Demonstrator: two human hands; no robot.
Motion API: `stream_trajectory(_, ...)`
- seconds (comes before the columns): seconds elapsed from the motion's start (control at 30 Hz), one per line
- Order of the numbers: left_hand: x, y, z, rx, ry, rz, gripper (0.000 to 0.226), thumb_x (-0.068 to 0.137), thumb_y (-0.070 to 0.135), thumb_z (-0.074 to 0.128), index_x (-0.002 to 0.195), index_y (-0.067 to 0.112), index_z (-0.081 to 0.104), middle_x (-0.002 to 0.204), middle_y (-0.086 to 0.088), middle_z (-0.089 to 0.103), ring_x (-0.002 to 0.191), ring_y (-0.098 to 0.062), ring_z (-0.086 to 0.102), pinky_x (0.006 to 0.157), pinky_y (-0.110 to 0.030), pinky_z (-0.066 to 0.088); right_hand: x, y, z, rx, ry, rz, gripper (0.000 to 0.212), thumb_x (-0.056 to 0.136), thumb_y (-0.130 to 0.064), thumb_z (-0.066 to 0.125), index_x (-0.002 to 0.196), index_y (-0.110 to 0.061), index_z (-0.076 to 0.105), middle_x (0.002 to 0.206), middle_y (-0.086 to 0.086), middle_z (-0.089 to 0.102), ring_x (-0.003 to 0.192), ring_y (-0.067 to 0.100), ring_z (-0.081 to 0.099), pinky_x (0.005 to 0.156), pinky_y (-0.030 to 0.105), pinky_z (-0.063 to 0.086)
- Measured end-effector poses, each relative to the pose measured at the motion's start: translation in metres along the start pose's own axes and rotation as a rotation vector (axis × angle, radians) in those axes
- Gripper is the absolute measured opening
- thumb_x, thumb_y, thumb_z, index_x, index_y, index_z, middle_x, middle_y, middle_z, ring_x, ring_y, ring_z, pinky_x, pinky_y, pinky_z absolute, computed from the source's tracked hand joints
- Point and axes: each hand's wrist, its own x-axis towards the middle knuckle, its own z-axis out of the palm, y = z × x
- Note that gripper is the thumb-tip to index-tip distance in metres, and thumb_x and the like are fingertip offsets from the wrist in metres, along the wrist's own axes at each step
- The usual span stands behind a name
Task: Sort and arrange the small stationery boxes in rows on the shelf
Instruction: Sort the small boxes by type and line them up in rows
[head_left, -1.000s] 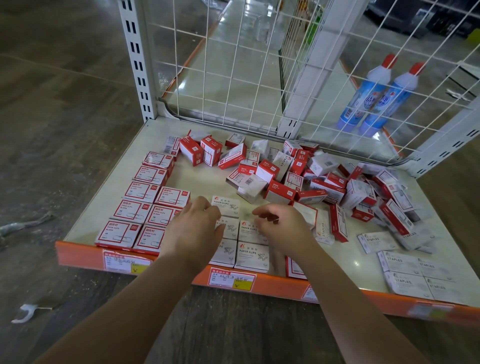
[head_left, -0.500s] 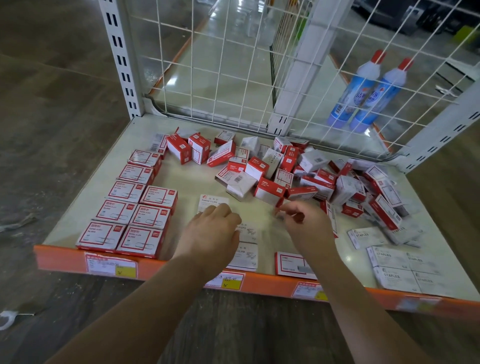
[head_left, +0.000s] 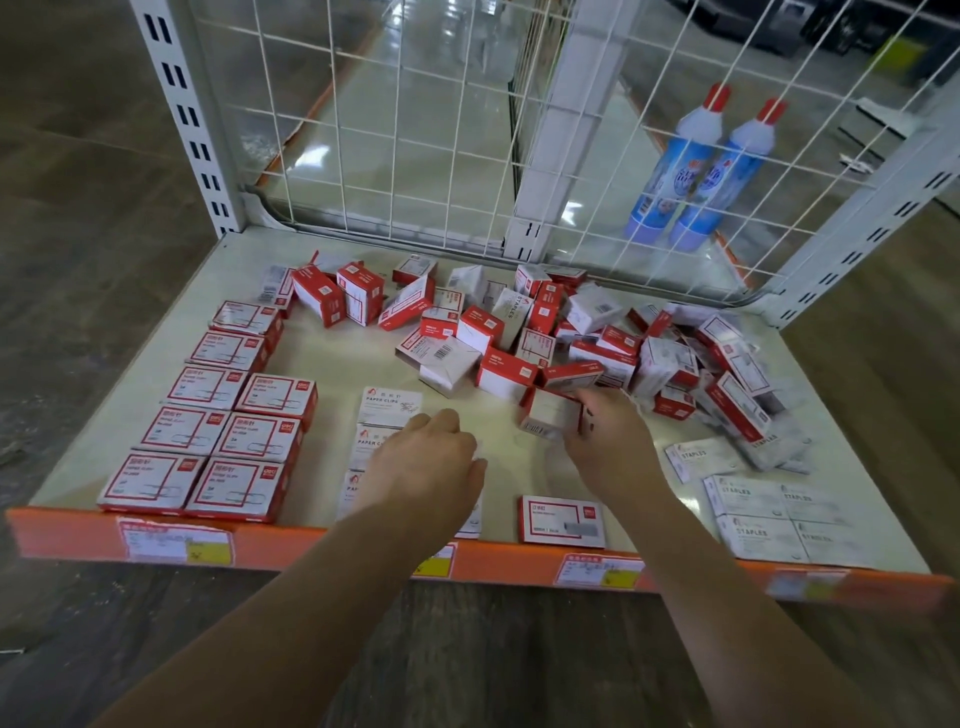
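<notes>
Two hands work mid-frame: my right hand (head_left: 605, 441) pinches a small red-and-white cardboard box (head_left: 551, 417) beside the heap, my left hand (head_left: 431, 462) rests loose-fingered, steadying the white paper-clip row (head_left: 388, 406).

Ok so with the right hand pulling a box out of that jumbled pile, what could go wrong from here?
1. The right hand grips a small red-and-white cardboard box at the edge of the loose heap of red-and-white boxes; neighbours leaning there may topple.
2. The left hand rests over the column of white paper-clip boxes and could nudge it crooked.
</notes>
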Motion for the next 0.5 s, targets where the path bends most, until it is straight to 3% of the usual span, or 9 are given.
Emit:
stream_trajectory(0.23, -0.003, -0.002, 0.001, -0.044, 0.010, 0.012, 0.037, 0.099, 0.036, 0.034, 0.130, 0.023, 0.048, 0.127, 0.005, 0.044, 0.115, -0.010, 0.040, 0.093, -0.024, 0.039, 0.005, -0.001, 0.000, -0.008, -0.052, 0.023, 0.021, 0.084, -0.015, 0.062, 0.105, -0.017, 0.062, 0.104, 0.001, 0.063, 0.098, 0.018, 0.056, 0.076, 0.024, 0.038)
stream_trajectory(0.5, -0.003, -0.003, -0.003, -0.147, 0.034, -0.027, 0.038, 0.098, 0.035, 0.038, 0.133, 0.024, 0.044, 0.131, 0.005, 0.045, 0.117, -0.011, 0.042, 0.094, -0.026, 0.040, -0.009, -0.009, -0.015, 0.081, -0.044, 0.042, 0.031, 0.080, -0.027, 0.069, 0.109, -0.019, 0.063, 0.105, -0.003, 0.059, 0.099, 0.014, 0.052, 0.076, 0.021, 0.039)
